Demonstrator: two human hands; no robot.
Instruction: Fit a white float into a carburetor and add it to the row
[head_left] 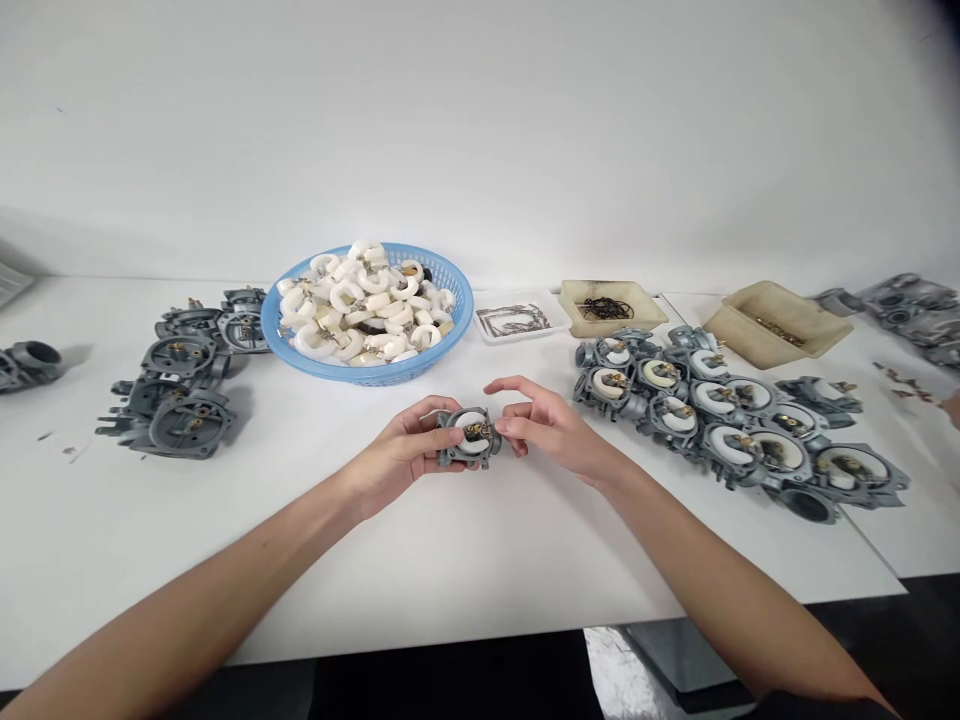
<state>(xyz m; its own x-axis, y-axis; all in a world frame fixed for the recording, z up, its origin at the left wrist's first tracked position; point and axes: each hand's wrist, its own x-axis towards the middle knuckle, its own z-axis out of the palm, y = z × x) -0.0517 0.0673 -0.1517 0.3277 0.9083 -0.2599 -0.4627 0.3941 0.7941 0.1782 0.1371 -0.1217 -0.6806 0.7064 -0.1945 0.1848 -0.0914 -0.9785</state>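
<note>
From here I see a white table (442, 580) carrying a blue basket (360, 374), a white tray (525, 335) and two beige bins (637, 319). Grey metal bodies (184, 360) stand left; bodies with white floats (729, 442) crowd the right.

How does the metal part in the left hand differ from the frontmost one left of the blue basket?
The held part has a white curved piece inside; the frontmost part shows none. The held part is in the left hand; the frontmost part lies on the table. Both are grey metal with brass-coloured bits inside.
</note>
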